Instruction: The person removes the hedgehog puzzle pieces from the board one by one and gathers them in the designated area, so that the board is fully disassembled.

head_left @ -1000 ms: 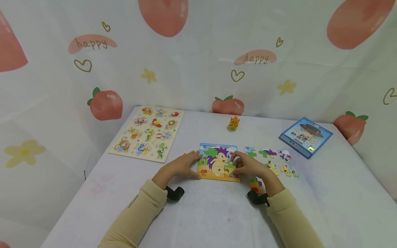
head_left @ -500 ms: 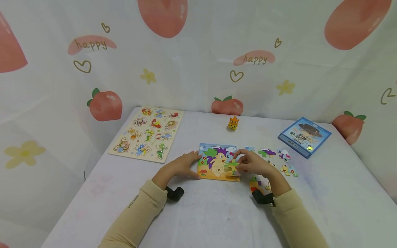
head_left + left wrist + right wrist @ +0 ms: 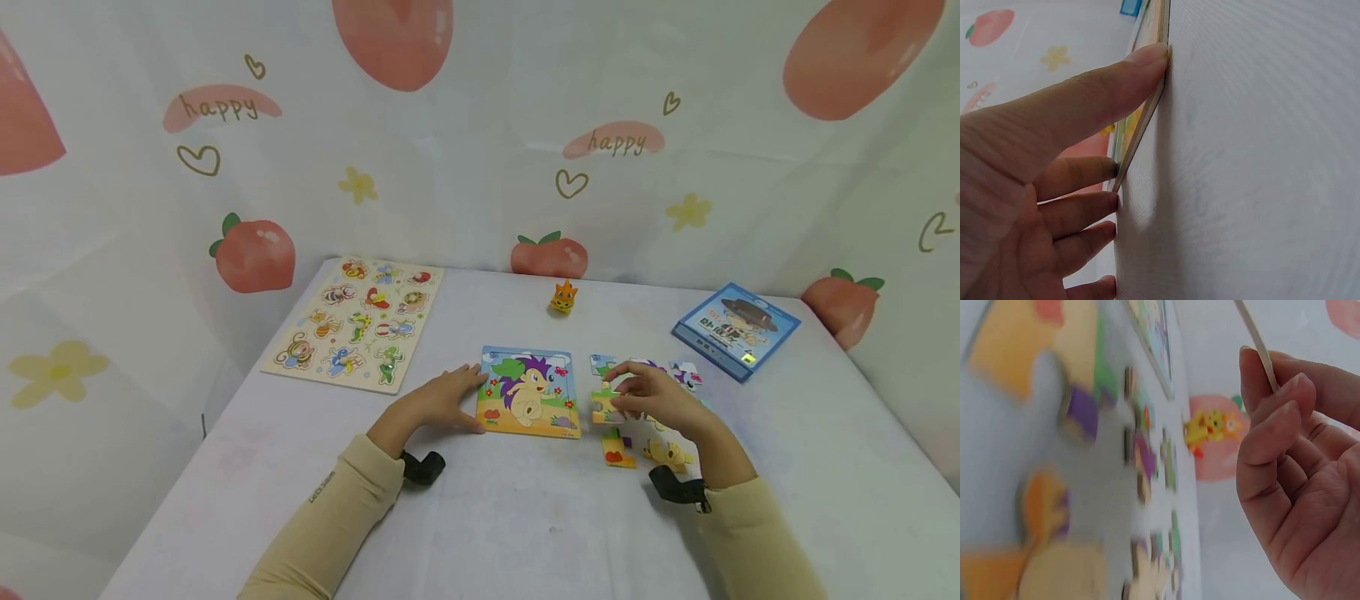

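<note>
In the head view my left hand (image 3: 442, 400) touches the left side of a hedgehog puzzle board (image 3: 528, 396) lying flat on the table. Its spread thumb (image 3: 1147, 59) and fingers meet the board's edges in the left wrist view. To the right of the board, my right hand (image 3: 656, 402) pinches a green and orange puzzle piece (image 3: 604, 407). The right wrist view shows that piece (image 3: 1255, 331) edge-on between thumb and fingers, raised off the table. Loose puzzle pieces (image 3: 618, 451) lie below and around this hand, some partly hidden by it.
A wooden insect puzzle (image 3: 356, 325) lies at the back left. Toward the back middle stands a small orange and yellow toy figure (image 3: 564, 297). A blue box (image 3: 737, 331) is at the back right, near the printed backdrop cloth (image 3: 450, 167).
My right hand has lifted the green and orange piece off the board's lower right corner and carried it right, above the table. The left hand has stayed at the board.
</note>
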Demonstrator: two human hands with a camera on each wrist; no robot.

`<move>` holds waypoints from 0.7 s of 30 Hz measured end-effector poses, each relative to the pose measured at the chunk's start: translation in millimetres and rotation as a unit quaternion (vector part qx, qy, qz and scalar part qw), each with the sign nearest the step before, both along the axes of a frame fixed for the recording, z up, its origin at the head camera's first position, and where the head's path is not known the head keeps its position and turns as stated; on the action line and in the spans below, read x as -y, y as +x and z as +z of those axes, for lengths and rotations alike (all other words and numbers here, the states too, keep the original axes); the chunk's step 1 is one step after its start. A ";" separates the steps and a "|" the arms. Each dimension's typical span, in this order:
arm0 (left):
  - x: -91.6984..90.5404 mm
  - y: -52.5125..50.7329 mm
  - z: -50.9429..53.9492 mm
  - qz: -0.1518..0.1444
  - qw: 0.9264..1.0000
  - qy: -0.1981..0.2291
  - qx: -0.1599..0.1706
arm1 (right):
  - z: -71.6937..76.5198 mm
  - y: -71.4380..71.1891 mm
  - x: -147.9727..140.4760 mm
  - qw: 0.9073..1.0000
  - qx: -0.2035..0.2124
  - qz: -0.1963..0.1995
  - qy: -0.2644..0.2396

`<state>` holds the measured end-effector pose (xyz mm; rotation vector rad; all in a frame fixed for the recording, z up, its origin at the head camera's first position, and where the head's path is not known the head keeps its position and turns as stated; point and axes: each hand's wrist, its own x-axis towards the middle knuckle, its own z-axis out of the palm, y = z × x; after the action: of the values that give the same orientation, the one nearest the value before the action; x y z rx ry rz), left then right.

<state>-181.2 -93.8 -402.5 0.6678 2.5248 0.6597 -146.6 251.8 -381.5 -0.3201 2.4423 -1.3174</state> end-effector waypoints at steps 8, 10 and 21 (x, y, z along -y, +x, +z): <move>0.4 0.6 0.3 -0.001 1.000 0.001 0.002 | -1.5 17.6 -31.4 0.999 -0.022 -0.037 0.011; 0.6 0.7 0.1 -0.003 1.000 0.003 -0.001 | -2.0 22.4 -39.9 0.998 -0.028 -0.047 0.016; 0.5 0.2 1.1 -0.005 1.000 0.004 -0.002 | -6.1 47.1 -78.8 0.994 -0.051 -0.091 0.038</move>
<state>-181.0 -94.3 -401.4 0.6840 2.5219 0.6658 -99.5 330.6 -387.6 -0.1523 2.6539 -1.3034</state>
